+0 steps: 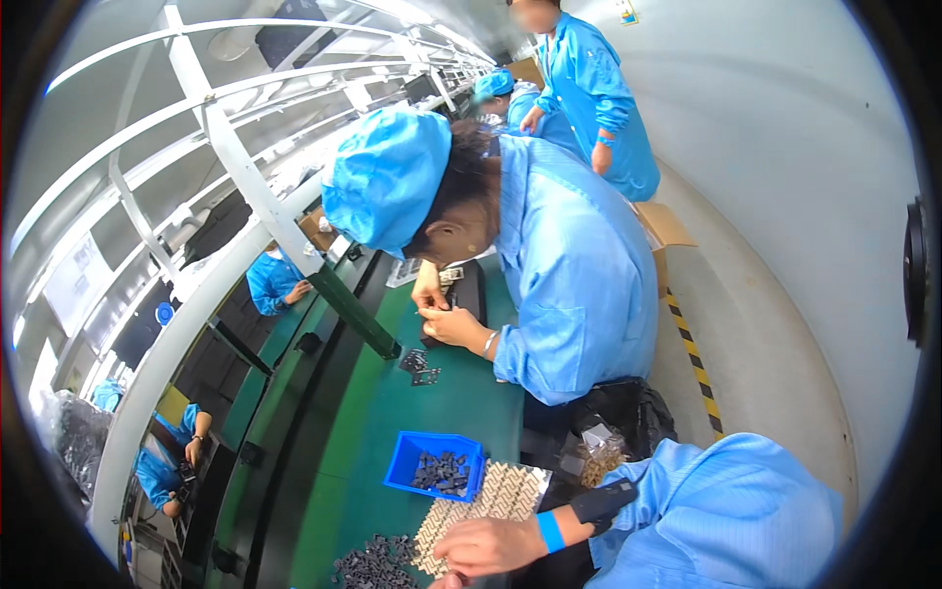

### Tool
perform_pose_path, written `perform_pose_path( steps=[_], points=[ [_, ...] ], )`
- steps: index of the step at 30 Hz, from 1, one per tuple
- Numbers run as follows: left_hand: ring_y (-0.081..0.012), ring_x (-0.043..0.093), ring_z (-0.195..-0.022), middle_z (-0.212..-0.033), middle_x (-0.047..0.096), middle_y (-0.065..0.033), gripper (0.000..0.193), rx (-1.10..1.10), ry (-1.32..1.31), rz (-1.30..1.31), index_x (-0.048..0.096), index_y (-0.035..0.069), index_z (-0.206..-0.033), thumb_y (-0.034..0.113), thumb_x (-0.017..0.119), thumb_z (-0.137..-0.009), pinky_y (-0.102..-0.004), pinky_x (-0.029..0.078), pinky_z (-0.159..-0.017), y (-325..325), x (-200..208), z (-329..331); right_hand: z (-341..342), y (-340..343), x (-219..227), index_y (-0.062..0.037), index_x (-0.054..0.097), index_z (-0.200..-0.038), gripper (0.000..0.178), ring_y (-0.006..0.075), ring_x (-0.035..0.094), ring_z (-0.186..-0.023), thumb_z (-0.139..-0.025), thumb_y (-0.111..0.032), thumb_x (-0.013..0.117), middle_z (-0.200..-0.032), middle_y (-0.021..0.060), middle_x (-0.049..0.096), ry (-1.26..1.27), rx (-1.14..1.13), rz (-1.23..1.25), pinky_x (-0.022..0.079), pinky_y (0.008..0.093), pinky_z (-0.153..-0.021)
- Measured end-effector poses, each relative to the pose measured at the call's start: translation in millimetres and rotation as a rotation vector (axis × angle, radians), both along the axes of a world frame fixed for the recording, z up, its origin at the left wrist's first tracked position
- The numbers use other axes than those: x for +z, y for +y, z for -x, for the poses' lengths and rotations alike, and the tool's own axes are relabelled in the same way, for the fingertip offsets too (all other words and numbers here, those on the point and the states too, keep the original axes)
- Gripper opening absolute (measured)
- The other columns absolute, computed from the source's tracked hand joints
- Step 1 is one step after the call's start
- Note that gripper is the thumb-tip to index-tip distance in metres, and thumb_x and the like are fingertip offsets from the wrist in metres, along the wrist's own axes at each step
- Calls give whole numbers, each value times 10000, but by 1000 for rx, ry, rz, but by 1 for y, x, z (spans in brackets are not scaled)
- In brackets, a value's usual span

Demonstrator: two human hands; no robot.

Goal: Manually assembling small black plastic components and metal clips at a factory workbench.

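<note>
My right hand [488, 546], with a blue band and a dark cuff at the wrist, is over the lower edge of a sheet of cream-coloured small parts [481, 506] set in rows. Its fingers are bent and drawn together; what lies between them is too small to make out. Just below, a bit of my left hand [449, 581] shows at the picture's lower edge, its fingers mostly cut off. A loose pile of small black parts [376, 563] lies left of my hands. Beyond the sheet is a blue plastic bin [400, 461] holding more dark parts.
A co-worker in blue [579, 265] leans over the green bench [373, 422], hands at a dark block. Flat dark pieces [420, 367] lie near them. A green-and-white post [353, 312] rises from the bench. Bags [599, 456] stand beside the co-worker; a cardboard box [667, 236] is farther off.
</note>
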State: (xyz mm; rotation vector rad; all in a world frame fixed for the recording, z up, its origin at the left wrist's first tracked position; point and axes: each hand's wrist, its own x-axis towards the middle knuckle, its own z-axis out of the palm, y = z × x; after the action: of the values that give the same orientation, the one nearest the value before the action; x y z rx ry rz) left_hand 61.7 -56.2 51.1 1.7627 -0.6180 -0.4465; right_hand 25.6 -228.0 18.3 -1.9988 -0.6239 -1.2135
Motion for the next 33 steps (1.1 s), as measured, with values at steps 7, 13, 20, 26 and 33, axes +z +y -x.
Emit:
perform_pose_path(
  steps=[7,13,20,26,33],
  points=[
    [-102,543,-706,-774,609,-36,250,45,408,309,616,-7,-778,204,549,-894,-238,417,-644,6,0,14,16,6,35,26,619,-847,144,279,614,-773,-770,-96,621,-889,139,624,-212,-11,59,503,354,-633],
    [-150,577,-782,-813,624,-85,167,153,590,515,613,-16,-835,137,557,-867,-295,422,-738,4,-6,10,6,13,44,90,570,-823,99,307,601,-798,-830,-3,537,-927,203,590,-121,261,47,511,389,-700],
    [-138,576,-732,-817,630,-117,163,111,662,502,626,-79,-859,62,543,-874,-238,437,-692,-9,-6,17,10,-10,23,14,593,-890,184,275,591,-728,-727,-52,648,-926,133,588,305,400,-195,483,357,-628],
    [-168,626,-711,-779,648,-130,91,9,389,327,642,-67,-862,-73,579,-797,-252,499,-656,1,-14,15,-2,-17,21,1,597,-918,126,185,610,-736,-800,-39,613,-851,91,607,810,616,-430,482,275,-619],
    [-188,638,-723,-852,647,-151,131,107,462,305,622,-78,-938,-62,568,-820,-273,522,-670,-4,-14,24,9,-12,14,-27,566,-828,64,208,580,-668,-784,-59,600,-781,74,569,803,493,-513,447,309,-557]
  ],
)
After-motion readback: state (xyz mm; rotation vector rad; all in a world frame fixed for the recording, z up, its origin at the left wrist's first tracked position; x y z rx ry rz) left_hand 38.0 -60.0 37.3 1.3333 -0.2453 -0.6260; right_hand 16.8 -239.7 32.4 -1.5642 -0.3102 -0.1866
